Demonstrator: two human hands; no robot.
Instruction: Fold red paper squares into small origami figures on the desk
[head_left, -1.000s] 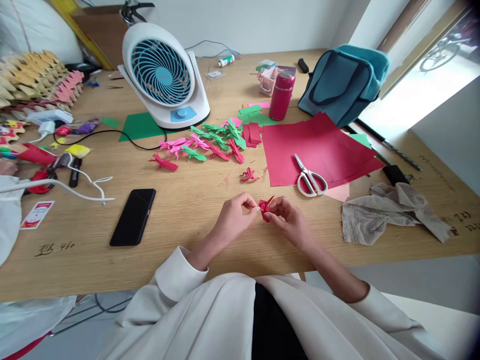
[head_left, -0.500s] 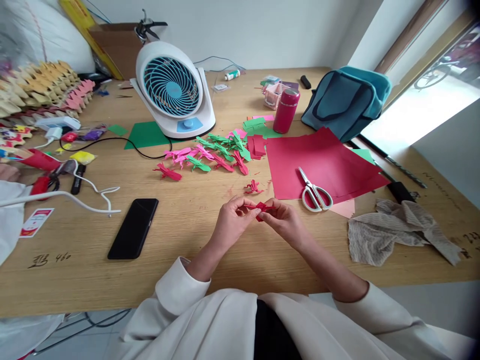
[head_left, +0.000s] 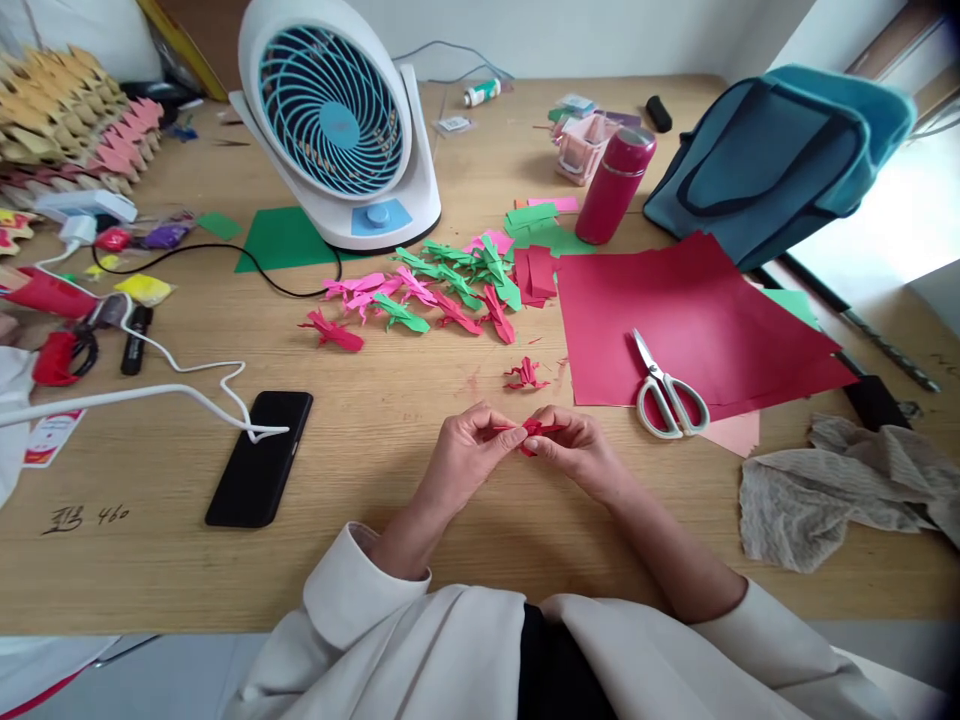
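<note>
Between my two hands is a small piece of folded red paper, pinched from both sides and partly covered by the fingers. My left hand grips its left side with thumb and fingertips; my right hand pinches the right side. Just beyond them lies a small red origami figure with thin legs. Farther off, a cluster of pink, green and red folded paper figures rests on the wooden table. White-handled scissors lie over large red paper sheets to the right.
A white fan stands at the back left, a red thermos and a blue bag at the back right. A black phone lies left, a white cable end over it. A grey cloth sits right. Another person's sleeve shows far left.
The view has shifted closer to the table. Both hands keep pinching the red paper at nearly the same spot. The white cable's end now overlaps the phone.
</note>
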